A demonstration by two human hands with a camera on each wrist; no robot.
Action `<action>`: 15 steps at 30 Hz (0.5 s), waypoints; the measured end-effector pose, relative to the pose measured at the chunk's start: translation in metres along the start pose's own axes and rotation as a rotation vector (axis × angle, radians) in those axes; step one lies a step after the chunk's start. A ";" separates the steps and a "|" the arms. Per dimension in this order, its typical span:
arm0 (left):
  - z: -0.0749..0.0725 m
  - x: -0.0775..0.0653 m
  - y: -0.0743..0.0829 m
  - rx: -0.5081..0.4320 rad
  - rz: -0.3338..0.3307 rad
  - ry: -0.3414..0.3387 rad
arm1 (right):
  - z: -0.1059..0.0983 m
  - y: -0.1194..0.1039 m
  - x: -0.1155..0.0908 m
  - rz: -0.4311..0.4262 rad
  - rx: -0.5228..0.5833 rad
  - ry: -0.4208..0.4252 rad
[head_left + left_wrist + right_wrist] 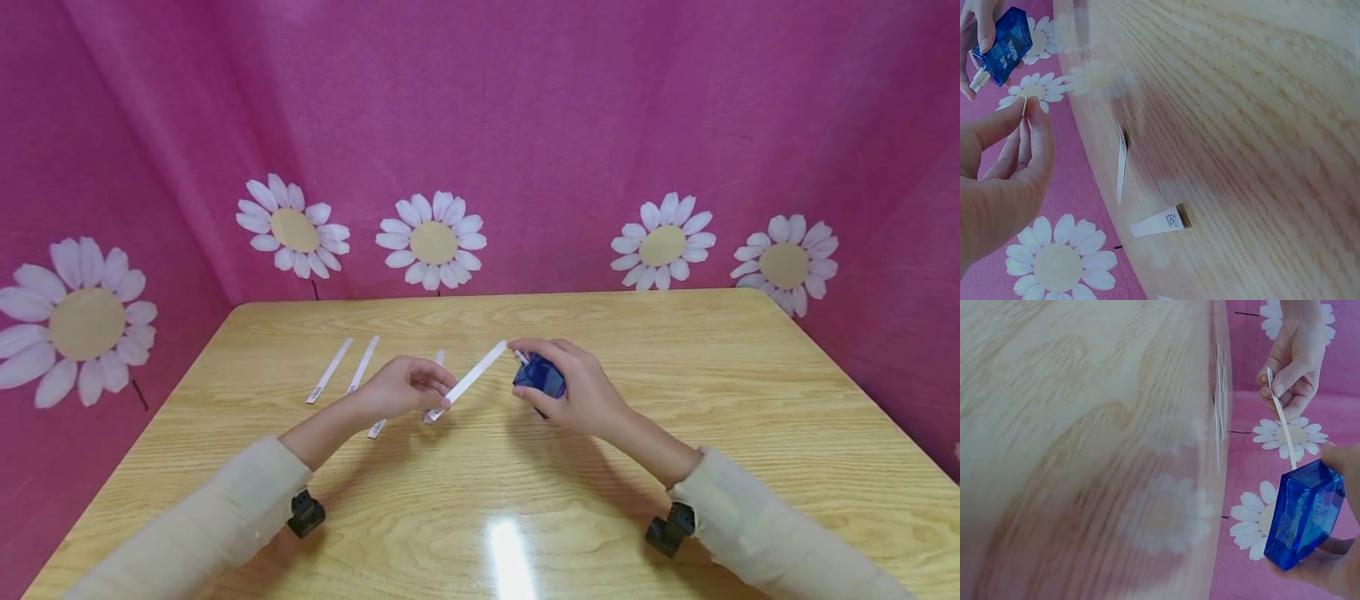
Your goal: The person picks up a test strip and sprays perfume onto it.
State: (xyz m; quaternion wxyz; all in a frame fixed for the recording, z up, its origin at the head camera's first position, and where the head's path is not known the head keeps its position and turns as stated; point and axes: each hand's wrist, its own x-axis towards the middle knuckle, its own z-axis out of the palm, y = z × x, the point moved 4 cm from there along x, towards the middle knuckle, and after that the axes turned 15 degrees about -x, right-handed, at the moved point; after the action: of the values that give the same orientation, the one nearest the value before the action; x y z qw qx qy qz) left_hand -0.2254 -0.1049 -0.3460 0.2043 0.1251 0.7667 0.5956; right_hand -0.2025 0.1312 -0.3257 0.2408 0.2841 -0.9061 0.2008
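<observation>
One narrow, flat white paper-like strip [476,375] and one faceted, see-through blue bottle [542,379], held above a glossy wood-grain table [420,517]

Left hand [401,385]: pinches the strip near its lower end, thumb against finger.

Right hand [585,387]: grips the bottle by its sides, fingers curled round it, index fingertip by the pale nozzle [980,79].

Strip, position: between the hands, tilted. Long axis runs diagonally from the left hand up and away to the right; the free end lies nearer the right hand. Whether that end touches the index fingertip cannot be told.

Bottle, position: just right of the free end, nozzle on the side toward the strip. Judged the key relation: free end to nozzle.

Further stock, left on the table: at least three loose white strips [330,371], roughly parallel, small dark marks at their near ends. Exact count uncertain; the left hand covers part.

Surroundings: magenta cloth backdrop [525,125] with white daisies [433,242]; two cream sleeves [202,508].
</observation>
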 end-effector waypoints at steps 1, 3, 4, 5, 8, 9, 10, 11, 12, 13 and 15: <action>0.000 0.000 0.000 -0.008 -0.004 0.000 | 0.000 0.000 0.000 -0.006 0.005 -0.008; 0.000 0.000 0.000 -0.025 -0.015 0.002 | 0.000 -0.001 0.000 -0.019 0.015 -0.023; 0.000 0.000 0.000 -0.033 -0.021 0.004 | 0.000 -0.001 0.000 -0.023 0.021 -0.029; 0.000 0.000 -0.001 -0.034 -0.023 0.004 | 0.000 -0.002 0.000 -0.027 0.023 -0.033; 0.000 0.001 -0.001 -0.042 -0.024 -0.002 | 0.000 -0.002 0.000 -0.033 0.030 -0.037; 0.000 0.001 -0.001 -0.039 -0.019 -0.006 | 0.000 -0.002 -0.001 -0.035 0.032 -0.036; 0.000 0.001 -0.002 -0.033 -0.013 -0.006 | 0.000 -0.002 -0.001 -0.037 0.033 -0.034; -0.001 0.001 -0.002 -0.032 -0.011 -0.006 | 0.000 -0.002 -0.001 -0.039 0.035 -0.034; -0.001 0.000 -0.003 -0.034 -0.009 -0.003 | -0.001 -0.001 -0.002 -0.041 0.038 -0.034; -0.002 0.000 -0.004 -0.034 -0.006 0.003 | -0.002 -0.001 -0.002 -0.042 0.043 -0.038; -0.005 0.000 -0.005 -0.035 0.002 0.018 | -0.004 -0.001 -0.003 -0.042 0.051 -0.049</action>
State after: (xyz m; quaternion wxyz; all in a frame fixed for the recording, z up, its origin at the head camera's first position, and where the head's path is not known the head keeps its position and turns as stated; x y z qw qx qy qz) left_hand -0.2274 -0.1107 -0.3500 0.1991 0.1169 0.7578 0.6102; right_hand -0.1984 0.1343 -0.3242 0.2153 0.3139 -0.9002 0.2114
